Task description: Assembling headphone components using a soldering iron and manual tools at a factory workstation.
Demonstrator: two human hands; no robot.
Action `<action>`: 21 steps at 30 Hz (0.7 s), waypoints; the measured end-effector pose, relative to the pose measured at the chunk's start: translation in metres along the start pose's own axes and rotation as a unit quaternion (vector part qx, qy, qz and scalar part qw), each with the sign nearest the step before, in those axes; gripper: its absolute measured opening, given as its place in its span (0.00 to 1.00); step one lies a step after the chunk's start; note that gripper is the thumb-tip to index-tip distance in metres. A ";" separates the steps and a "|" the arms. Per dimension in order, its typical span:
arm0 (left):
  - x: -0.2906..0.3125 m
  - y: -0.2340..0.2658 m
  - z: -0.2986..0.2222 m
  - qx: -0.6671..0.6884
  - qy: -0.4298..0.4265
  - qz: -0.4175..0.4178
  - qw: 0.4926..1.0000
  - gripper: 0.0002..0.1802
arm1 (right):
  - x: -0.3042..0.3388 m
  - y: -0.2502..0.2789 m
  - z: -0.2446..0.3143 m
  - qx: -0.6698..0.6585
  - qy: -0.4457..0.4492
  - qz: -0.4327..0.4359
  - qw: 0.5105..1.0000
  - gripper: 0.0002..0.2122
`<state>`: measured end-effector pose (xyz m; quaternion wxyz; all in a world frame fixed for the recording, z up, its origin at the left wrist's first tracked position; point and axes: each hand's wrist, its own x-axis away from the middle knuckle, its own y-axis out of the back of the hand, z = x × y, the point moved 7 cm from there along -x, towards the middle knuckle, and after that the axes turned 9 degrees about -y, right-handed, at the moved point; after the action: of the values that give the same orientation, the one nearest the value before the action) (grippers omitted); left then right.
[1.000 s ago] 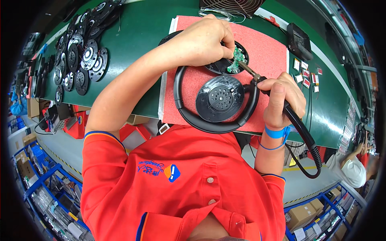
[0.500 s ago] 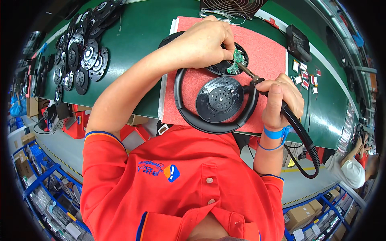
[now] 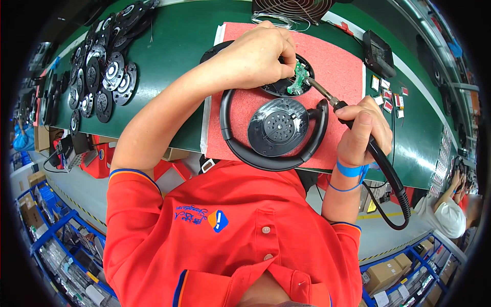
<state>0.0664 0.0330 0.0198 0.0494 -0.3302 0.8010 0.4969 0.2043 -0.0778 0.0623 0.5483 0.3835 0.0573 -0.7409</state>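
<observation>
A black headphone set rests on a pink foam mat, its curved headband (image 3: pixel 266 160) nearest me. One round ear cup with a perforated speaker plate (image 3: pixel 279 127) faces up. The other ear cup (image 3: pixel 276 90) lies beyond it, partly hidden beneath my left hand. A small green circuit board (image 3: pixel 298 80) sits over that cup. My left hand (image 3: pixel 268 56) pinches at the board's left edge; what lies between the fingertips is hidden. My right hand (image 3: pixel 365 128) is wrapped round the black handle of a soldering iron (image 3: pixel 327 93), whose tip meets or nearly meets the board's right side.
The pink mat (image 3: pixel 340 56) lies on a green bench (image 3: pixel 179 36). Many round black speaker plates (image 3: pixel 105 77) are piled at left. A fan grille (image 3: pixel 294 9), black tray (image 3: pixel 378 53) and small battery packs (image 3: pixel 388 100) stand beyond and right. The iron's cord (image 3: pixel 401 204) loops past my right wrist.
My right hand and the soldering iron have shifted slightly right and down, the tip drawing back from over the board to its right edge. The board has tilted slightly; my left hand stays nearly still.
</observation>
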 end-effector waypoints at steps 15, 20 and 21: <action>-0.001 -0.003 0.000 0.053 0.062 0.006 0.997 0.04 | 0.000 0.004 -0.002 0.002 0.001 -0.012 1.000 0.18; 0.001 0.003 0.000 0.052 0.009 -0.085 0.995 0.04 | 0.000 0.004 -0.001 0.000 0.006 -0.015 1.000 0.17; 0.001 0.003 0.000 0.052 0.008 -0.085 0.995 0.04 | 0.001 0.004 -0.002 0.000 0.006 -0.016 1.000 0.17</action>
<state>0.0639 0.0330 0.0219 0.1018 -0.3979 0.7954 0.4458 0.2085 -0.0790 0.0621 0.5360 0.3870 0.0670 -0.7473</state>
